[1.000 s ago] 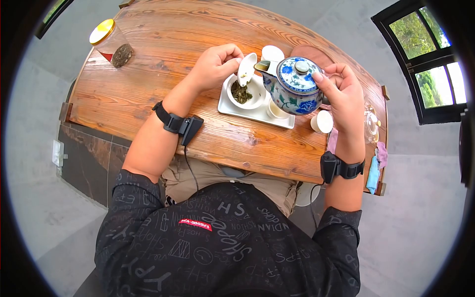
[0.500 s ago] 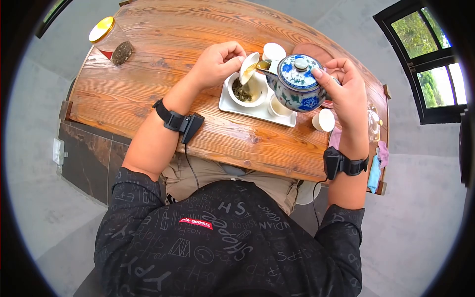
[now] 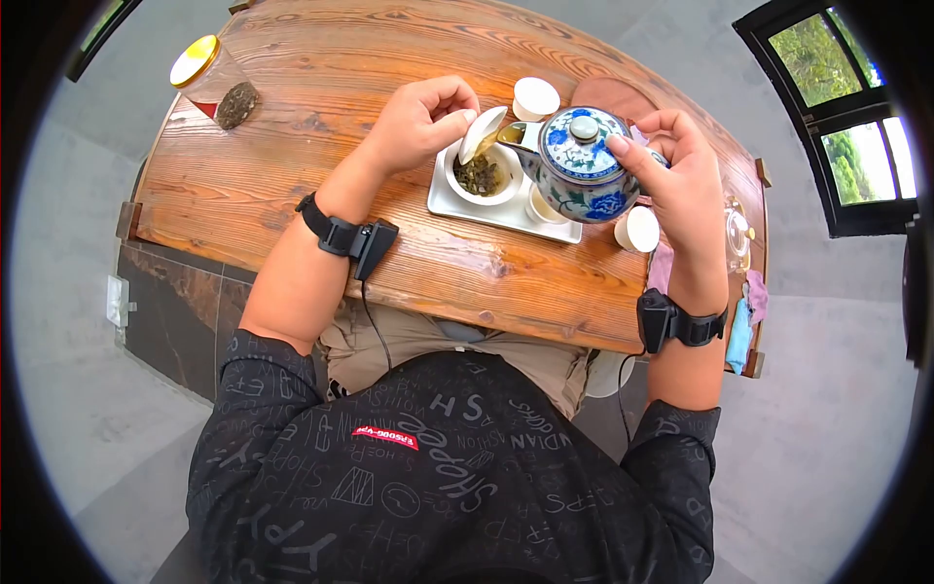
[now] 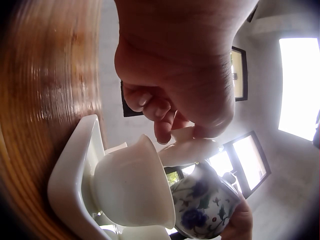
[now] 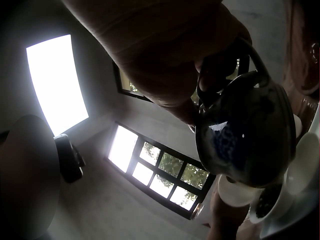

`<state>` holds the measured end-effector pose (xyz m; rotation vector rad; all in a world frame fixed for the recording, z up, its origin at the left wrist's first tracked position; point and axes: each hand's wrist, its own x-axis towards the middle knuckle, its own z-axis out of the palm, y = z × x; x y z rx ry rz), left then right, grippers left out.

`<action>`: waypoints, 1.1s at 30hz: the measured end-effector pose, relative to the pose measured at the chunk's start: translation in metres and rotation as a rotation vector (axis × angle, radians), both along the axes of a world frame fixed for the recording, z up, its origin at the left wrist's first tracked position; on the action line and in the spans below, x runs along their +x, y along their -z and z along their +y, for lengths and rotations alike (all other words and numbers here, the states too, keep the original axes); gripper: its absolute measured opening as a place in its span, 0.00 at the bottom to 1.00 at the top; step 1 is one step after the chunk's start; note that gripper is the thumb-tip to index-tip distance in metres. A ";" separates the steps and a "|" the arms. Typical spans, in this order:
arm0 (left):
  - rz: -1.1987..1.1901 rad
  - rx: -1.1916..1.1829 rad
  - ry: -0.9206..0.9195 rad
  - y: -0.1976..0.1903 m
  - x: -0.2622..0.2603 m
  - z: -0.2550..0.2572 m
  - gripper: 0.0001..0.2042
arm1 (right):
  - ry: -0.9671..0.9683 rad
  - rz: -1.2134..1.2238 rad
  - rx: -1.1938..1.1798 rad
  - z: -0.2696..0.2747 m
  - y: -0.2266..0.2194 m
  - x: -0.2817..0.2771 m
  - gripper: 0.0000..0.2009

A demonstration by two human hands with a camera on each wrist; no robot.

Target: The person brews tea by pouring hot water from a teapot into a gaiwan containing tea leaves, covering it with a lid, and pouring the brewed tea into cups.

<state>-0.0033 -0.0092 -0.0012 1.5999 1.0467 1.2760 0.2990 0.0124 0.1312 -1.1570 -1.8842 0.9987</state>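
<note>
My left hand [image 3: 423,122] pinches the knob of a white lid [image 3: 482,134], which is tilted over a white bowl [image 4: 132,182]. Tea leaves [image 3: 475,177] lie in yellowish liquid in the bowl. With my right hand [image 3: 686,185] I hold a blue-and-white floral teapot [image 3: 584,170] by its handle, thumb up at its lid. The teapot's spout points at the tilted lid, and yellowish liquid runs from it down the lid's inner side toward the bowl. Underneath is a white rectangular tray [image 3: 496,219], bearing the bowl and a white vessel [image 3: 545,209] partly hidden by the teapot.
One white cup [image 3: 536,97] stands behind the tray, another [image 3: 637,230] at its right. A brown round mat [image 3: 611,95] lies behind the teapot. On the right are a glass pot [image 3: 737,238] and a blue cloth [image 3: 739,336]. A yellow-lidded jar [image 3: 214,83] stands far left.
Liquid has started running from the teapot's spout onto the lid, and the bowl now holds liquid around the leaves. Both hands keep their hold and have shifted only slightly.
</note>
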 end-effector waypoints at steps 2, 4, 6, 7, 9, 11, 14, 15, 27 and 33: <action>-0.075 -0.001 -0.019 -0.001 0.004 0.000 0.04 | -0.016 0.011 -0.009 -0.001 -0.001 -0.001 0.18; -0.152 -0.002 -0.039 -0.002 0.005 -0.001 0.04 | -0.015 -0.006 0.001 -0.001 -0.002 -0.001 0.18; -0.128 0.033 -0.050 -0.004 0.004 -0.002 0.04 | -0.017 -0.022 0.012 -0.001 -0.003 -0.002 0.18; -0.128 0.033 -0.052 -0.004 0.003 -0.003 0.04 | -0.017 -0.026 0.008 -0.002 -0.004 -0.003 0.18; -0.142 0.032 -0.071 -0.005 0.003 -0.002 0.04 | -0.016 -0.031 0.005 -0.002 -0.005 -0.003 0.18; -0.146 0.038 -0.077 -0.004 0.003 -0.002 0.04 | -0.016 -0.049 0.023 -0.002 -0.004 -0.003 0.18; -0.144 0.046 -0.085 -0.003 0.002 -0.001 0.04 | -0.011 -0.048 0.029 -0.004 -0.006 -0.004 0.18; -0.139 0.047 -0.087 -0.002 0.002 0.000 0.04 | -0.012 -0.049 0.030 -0.004 -0.006 -0.003 0.18; -0.104 0.022 -0.096 -0.001 0.002 0.000 0.05 | -0.011 -0.057 0.026 -0.007 -0.008 0.004 0.17; -0.106 0.026 -0.092 -0.001 0.003 0.000 0.05 | -0.017 -0.074 0.052 -0.007 -0.011 0.008 0.16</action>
